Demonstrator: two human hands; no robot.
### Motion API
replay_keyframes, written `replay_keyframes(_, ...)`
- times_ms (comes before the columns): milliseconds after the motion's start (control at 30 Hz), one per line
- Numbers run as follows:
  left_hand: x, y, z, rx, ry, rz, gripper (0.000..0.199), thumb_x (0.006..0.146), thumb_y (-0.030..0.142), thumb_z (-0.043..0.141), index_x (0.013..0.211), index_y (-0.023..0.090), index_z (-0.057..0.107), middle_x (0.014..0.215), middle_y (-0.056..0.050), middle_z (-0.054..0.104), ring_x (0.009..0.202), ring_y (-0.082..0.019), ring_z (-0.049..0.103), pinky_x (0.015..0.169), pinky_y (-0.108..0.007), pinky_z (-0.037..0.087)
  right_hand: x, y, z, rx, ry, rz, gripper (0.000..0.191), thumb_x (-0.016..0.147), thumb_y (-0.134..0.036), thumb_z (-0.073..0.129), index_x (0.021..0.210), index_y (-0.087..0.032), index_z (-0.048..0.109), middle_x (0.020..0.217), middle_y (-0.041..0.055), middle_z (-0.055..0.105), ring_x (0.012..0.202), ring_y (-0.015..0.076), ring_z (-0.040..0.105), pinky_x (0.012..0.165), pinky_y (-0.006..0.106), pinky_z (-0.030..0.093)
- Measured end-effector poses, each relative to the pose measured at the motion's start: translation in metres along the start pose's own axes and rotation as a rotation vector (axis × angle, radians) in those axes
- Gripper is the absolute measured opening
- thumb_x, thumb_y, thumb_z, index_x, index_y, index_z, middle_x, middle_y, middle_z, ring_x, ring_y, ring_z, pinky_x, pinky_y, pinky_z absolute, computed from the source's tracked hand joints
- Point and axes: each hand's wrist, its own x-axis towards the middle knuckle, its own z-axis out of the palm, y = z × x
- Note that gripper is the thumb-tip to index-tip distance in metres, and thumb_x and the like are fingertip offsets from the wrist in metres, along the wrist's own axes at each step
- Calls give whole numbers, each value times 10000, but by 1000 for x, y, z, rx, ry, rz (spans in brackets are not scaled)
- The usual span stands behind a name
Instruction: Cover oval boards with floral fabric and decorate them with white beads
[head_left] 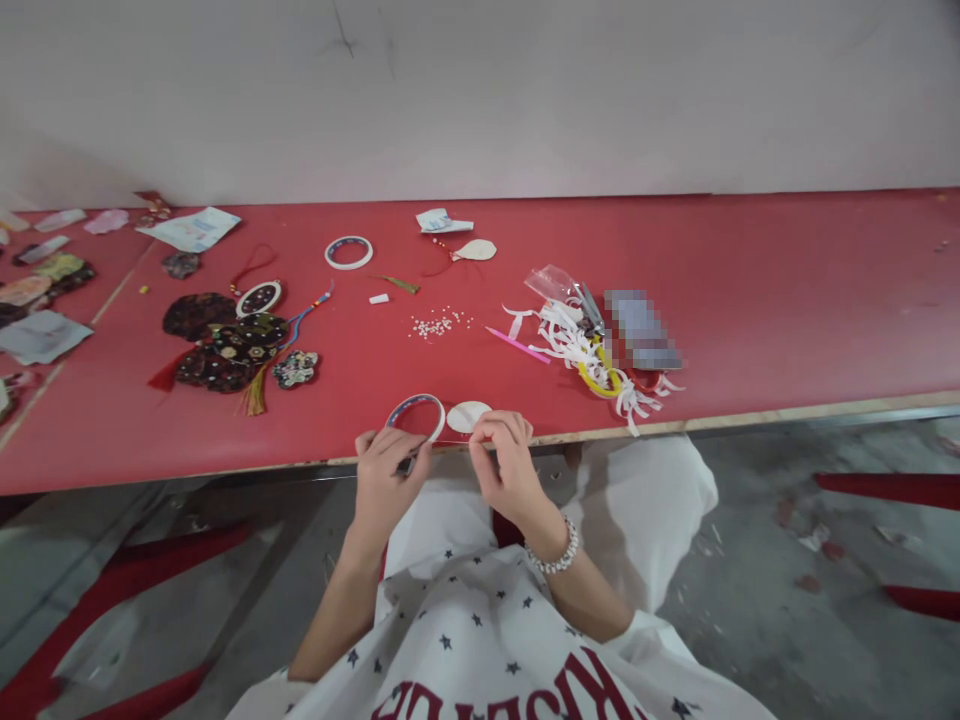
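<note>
My left hand is at the table's front edge, its fingers wrapped round the near side of a roll of white tape. A thin pale strip stretches from the roll toward my right hand, whose thumb and fingertips are pinched together on its end. Just beyond my right fingertips a white oval piece lies flat on the red table. Farther back are scattered small white beads and a pink pen.
Dark patterned fabric pieces with tassels lie at the left. To the right, white strips and scissors sit beside a blurred phone-like object. Another tape roll and a white packet are farther back, before a pale wall.
</note>
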Motion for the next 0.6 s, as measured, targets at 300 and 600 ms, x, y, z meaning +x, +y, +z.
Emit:
replay_keyframes(300, 8, -3, 12, -42, 81, -141, 171, 783, 246, 556, 621, 201, 585, 597, 43, 601, 621, -126, 565, 744, -307, 365, 5, 2, 5, -48, 44, -63, 78, 877, -245, 509, 802, -232, 523, 899, 26, 611, 885, 198, 505, 846, 383, 316)
replay_keyframes(600, 23, -45, -5, 57, 175, -164, 111, 787, 285, 586, 783, 202, 660, 801, -30, 680, 789, -194, 605, 877, -380, 401, 20, 24, -16, -81, -22, 3, 285, 782, -305, 603, 1000, -217, 443, 1202, 119, 550, 1160, 265, 468, 955, 460, 284)
